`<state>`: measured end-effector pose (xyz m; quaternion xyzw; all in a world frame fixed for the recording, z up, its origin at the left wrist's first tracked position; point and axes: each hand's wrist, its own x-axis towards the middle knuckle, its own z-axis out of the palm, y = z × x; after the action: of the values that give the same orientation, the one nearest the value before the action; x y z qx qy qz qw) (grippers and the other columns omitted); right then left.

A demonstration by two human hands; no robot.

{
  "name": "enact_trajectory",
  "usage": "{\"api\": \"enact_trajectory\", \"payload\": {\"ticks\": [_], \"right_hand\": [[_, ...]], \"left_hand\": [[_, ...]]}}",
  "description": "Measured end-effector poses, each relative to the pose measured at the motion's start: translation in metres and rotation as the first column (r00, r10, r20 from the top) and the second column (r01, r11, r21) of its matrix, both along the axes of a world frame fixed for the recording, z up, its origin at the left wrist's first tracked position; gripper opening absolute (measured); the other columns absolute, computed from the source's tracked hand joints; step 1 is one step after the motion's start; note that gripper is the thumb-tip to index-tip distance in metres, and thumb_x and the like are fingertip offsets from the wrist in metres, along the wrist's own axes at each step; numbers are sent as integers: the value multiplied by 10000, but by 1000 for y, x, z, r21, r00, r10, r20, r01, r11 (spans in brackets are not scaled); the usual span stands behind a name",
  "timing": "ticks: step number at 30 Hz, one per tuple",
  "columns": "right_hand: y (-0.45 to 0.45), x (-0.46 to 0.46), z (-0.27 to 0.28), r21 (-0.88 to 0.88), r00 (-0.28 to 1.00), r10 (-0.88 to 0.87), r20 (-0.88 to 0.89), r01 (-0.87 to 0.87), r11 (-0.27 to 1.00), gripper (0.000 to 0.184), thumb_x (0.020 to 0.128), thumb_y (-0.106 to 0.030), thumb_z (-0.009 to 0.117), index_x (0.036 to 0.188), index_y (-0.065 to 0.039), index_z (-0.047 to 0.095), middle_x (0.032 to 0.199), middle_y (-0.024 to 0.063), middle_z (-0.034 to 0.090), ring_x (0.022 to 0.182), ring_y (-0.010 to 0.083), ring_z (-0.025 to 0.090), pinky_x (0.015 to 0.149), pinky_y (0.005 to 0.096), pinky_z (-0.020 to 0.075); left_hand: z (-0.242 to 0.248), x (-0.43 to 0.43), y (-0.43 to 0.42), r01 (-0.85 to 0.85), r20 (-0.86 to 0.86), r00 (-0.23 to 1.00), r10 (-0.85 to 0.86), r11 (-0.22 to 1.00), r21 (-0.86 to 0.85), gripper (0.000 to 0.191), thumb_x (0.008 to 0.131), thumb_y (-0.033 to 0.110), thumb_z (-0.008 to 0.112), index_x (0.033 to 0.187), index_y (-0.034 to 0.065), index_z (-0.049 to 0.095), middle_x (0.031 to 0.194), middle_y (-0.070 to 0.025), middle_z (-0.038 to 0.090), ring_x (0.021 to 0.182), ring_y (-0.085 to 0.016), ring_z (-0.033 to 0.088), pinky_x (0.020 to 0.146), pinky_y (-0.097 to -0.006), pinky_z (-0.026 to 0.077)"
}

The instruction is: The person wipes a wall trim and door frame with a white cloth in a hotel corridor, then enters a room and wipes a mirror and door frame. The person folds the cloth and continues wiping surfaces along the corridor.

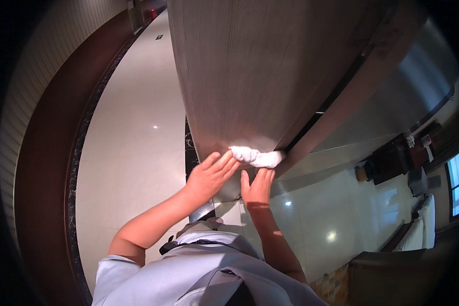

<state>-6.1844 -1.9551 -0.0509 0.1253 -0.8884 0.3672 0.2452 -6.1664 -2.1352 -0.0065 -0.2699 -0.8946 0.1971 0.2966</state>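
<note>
A rolled or bunched white cloth (257, 157) lies pressed against the lower visible part of a brown wood-grain door panel (244, 76). My left hand (214, 172) has its fingertips at the cloth's left end, the thumb spread a little apart. My right hand (259, 187) touches the cloth's right part from below, its fingers close together and its thumb raised to the left. The far end of the cloth meets the dark gap along the panel's right edge. How much of the cloth lies beneath the fingers cannot be seen.
A tiled corridor floor (130, 114) runs along the left, beside a dark red wall base (49, 153). To the right, a door frame (352, 103) borders a tiled room with a bed (420, 225), dark furniture (392, 164) and a window (458, 183).
</note>
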Motion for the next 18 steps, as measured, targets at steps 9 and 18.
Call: {"api": "enact_trajectory", "payload": {"ticks": [9,18], "right_hand": [[3,-17,-36,-600,896,178,408,116,792,421,871,-151,673,1166,85,485,1123,256,590,986,344,620,850,410,496],[24,-18,35,-658,955,188,228,9,753,358,985,-165,530,1275,40,480,1122,199,648,1019,239,651,878,357,501]], "left_hand": [[-38,11,30,-27,211,977,14,998,56,559,887,217,518,1425,74,468,1447,-64,484,1398,-196,372,1169,-418,250],[18,-29,62,138,22,988,-150,949,284,532,857,184,543,1379,84,524,1391,-70,529,1347,-213,442,1137,-408,288]]}}
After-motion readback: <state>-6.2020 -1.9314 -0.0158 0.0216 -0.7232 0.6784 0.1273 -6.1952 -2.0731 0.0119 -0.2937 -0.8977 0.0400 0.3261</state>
